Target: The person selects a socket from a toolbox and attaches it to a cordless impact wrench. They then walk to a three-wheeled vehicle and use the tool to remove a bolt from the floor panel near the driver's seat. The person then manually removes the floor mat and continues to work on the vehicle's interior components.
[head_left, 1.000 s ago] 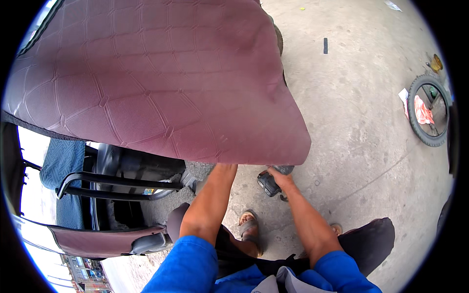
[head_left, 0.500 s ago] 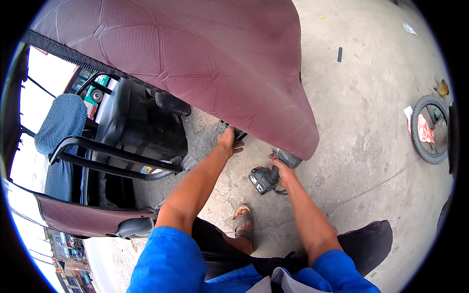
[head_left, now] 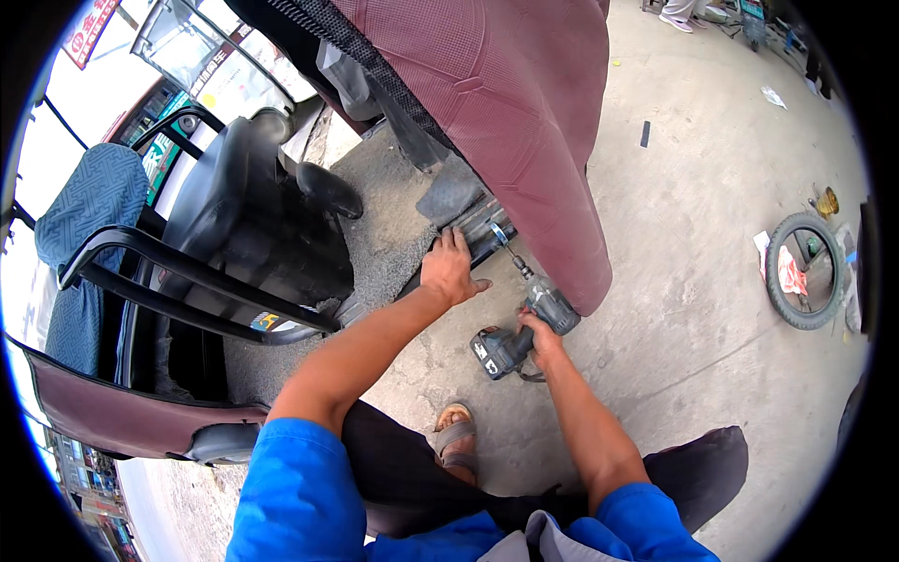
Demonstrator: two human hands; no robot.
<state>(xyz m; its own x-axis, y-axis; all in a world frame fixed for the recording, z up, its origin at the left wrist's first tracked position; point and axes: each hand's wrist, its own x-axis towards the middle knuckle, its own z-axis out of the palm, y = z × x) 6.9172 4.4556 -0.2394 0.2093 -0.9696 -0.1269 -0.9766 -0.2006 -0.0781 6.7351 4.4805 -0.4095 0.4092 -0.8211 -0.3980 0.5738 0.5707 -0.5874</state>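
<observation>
A dark grey cordless drill (head_left: 550, 305) is held by its handle in my right hand (head_left: 540, 339), fingers closed round it. Its chuck points up and left toward the vehicle's door sill (head_left: 482, 225). At the end of the bit, a round blue-and-silver piece (head_left: 501, 234) lies against or just over the sill; contact cannot be made out. My left hand (head_left: 449, 272) rests on the sill beside the grey carpet (head_left: 384, 197), fingers laid over the edge and thumb apart, holding nothing. Part of the sill is hidden under the maroon quilted cover (head_left: 534, 169).
The cover hangs close above the drill. A black bent rail (head_left: 187, 272) and a black seat base (head_left: 253, 215) stand inside the vehicle at left. A tyre (head_left: 805, 272) lies on the concrete floor (head_left: 693, 215) at right. My sandalled foot (head_left: 457, 436) is below.
The view has shifted, revealing the sill and the drill's bit, which the cover hid before. My left hand, partly under the cover earlier, now shows fully on the sill. The drill stays in my right hand.
</observation>
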